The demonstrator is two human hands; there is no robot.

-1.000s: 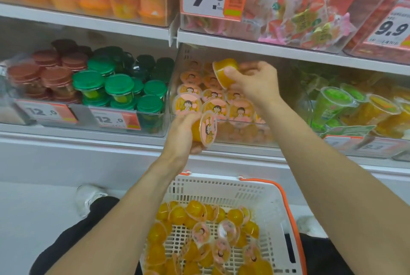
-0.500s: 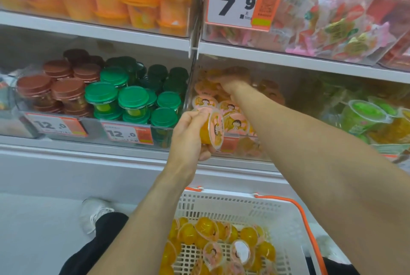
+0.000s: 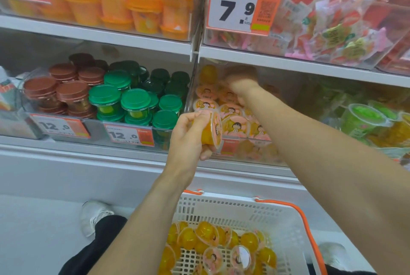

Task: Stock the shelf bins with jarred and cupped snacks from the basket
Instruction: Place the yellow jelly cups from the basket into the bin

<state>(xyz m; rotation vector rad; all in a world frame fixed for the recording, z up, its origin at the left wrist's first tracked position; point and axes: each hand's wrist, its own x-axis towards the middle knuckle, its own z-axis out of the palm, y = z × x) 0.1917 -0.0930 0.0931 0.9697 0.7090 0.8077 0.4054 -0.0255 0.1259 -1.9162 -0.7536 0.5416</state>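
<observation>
From the head camera, the left hand (image 3: 190,132) is raised in front of the middle shelf with its fingers and thumb curled round a small clear plastic cup of yellow jelly (image 3: 211,129), tipped on its side so the pink cartoon-printed foil lid faces right. The cup sits just in front of the clear plastic shelf bin (image 3: 250,150), which is packed with matching yellow jelly cups (image 3: 233,119), lids up. The right hand (image 3: 243,82) reaches deep into the back of that bin under the shelf above; it is blurred, and whether it grips anything cannot be told. Below, a white perforated plastic basket with orange handles (image 3: 286,226) rests between the person's legs and holds a loose pile of the same jelly cups (image 3: 213,243). To the left, a neighbouring bin holds green-lidded jars (image 3: 135,101) and brown-lidded jars (image 3: 66,90). On the upper shelf, a white and orange price tag reading 7.9 (image 3: 239,6) hangs on a bin of pink wrapped snacks (image 3: 332,30).
</observation>
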